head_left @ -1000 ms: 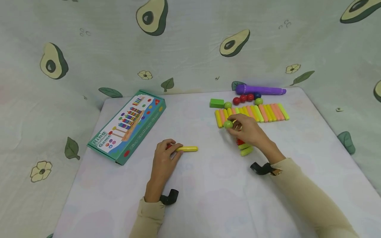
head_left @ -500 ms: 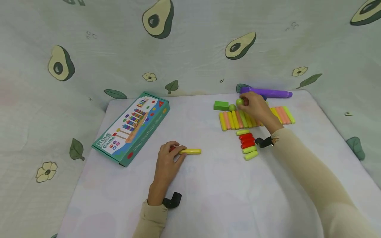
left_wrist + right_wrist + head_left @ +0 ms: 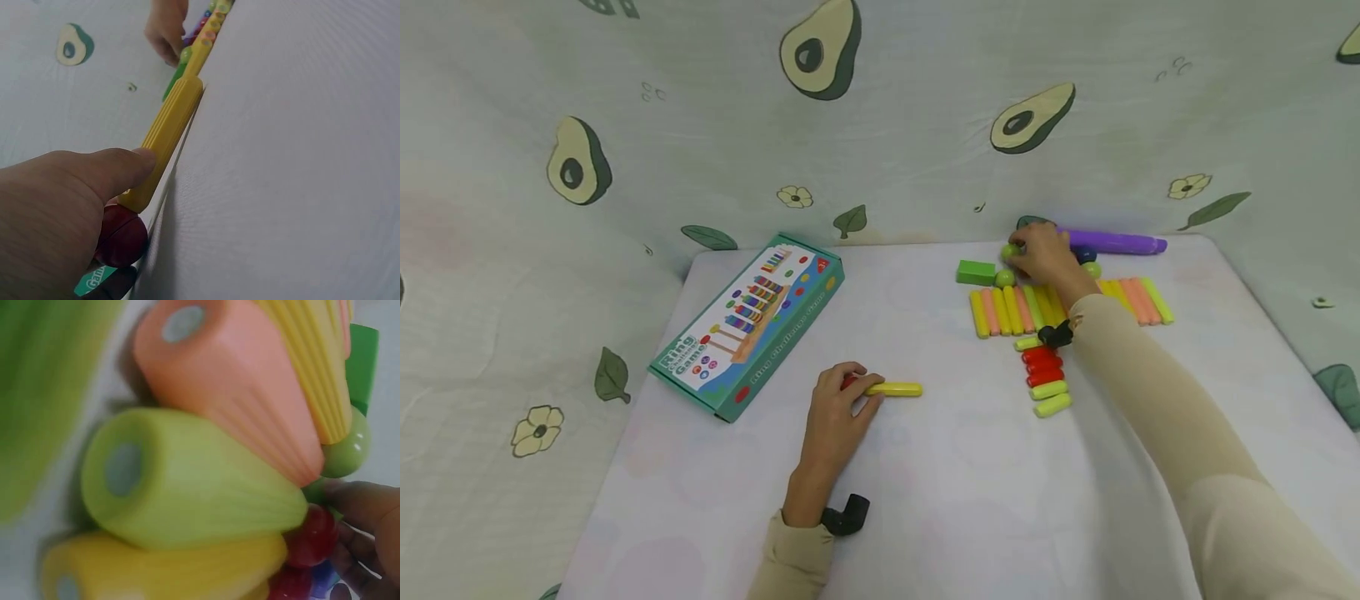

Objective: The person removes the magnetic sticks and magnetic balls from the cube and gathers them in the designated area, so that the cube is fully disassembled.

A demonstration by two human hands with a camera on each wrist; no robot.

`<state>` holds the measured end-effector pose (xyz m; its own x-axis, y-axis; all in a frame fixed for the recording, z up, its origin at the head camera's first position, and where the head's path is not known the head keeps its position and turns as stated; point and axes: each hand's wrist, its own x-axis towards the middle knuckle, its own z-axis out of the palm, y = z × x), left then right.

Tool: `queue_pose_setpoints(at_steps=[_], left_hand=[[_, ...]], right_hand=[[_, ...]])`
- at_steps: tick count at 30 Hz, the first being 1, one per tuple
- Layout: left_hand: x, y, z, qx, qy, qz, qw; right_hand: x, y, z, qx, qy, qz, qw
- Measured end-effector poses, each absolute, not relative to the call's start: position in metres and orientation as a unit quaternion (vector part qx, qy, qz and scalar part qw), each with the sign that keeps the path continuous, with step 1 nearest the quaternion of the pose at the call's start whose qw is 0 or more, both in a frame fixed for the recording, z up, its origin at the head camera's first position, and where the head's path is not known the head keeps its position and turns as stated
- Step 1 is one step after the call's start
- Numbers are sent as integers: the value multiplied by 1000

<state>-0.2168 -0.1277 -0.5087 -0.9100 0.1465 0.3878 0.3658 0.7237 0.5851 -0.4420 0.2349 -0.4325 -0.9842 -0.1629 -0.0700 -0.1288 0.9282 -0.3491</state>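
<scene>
My left hand (image 3: 835,417) rests low over the tablecloth and pinches a yellow ribbed stick (image 3: 898,389), which points right. A red ball (image 3: 122,234) shows beside the thumb, at the stick's near end. My right hand (image 3: 1047,252) reaches to the back of the table and pinches a green ball (image 3: 1011,252) between thumb and fingers. Right beside those fingers are red balls (image 3: 314,534), mostly hidden from the head view by the hand. A second green ball (image 3: 1004,278) lies between a green block (image 3: 976,272) and the row of yellow, pink and lime sticks (image 3: 1000,312).
A purple rod (image 3: 1112,242) lies along the back, with a dark blue ball (image 3: 1084,254) and a green ball (image 3: 1092,269) in front. Several short red and lime pieces (image 3: 1043,365) form a column before the stick row. A game box (image 3: 747,327) sits at left.
My right hand has carried the green ball from in front of the stick row to behind it, near the purple rod. My left hand keeps its grip. The head view has shifted slightly.
</scene>
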Motion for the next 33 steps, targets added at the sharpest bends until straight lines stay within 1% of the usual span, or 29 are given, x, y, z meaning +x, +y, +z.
queue_pose_setpoints(at_steps=[2,5,8,11,14,17,19,23,27,33], left_hand=[[-216,-127,-508,-141,-915,-343,160],[-215,-127,-508,-137,-917,-339,158],[-215,-129,-507,-125,-921,-337,149],[-215,-130,-507,-115,-924,-339,136],[-216,-131,-506,-114,-921,-349,131],[-218,-131,-505,-112,-915,-364,130],[-219,-131,-505,-112,-911,-376,127],[-221,-129,-506,-109,-909,-387,113],[-220,-126,-507,-116,-913,-378,99],[-215,-125,-506,-107,-913,-382,97]], right_hand=[[-438,234,-428,-77,981,-175,42],[-424,227,-419,-96,979,-179,14],[-397,213,-412,-138,970,-200,-15],[-364,193,-412,-205,951,-229,-34],[-332,170,-418,-288,924,-247,-41],[-308,147,-427,-359,902,-238,-22],[-296,135,-433,-389,895,-220,-9],[-279,121,-442,-407,895,-181,6],[-270,117,-451,-412,899,-148,-2],[-263,119,-458,-447,886,-122,-22]])
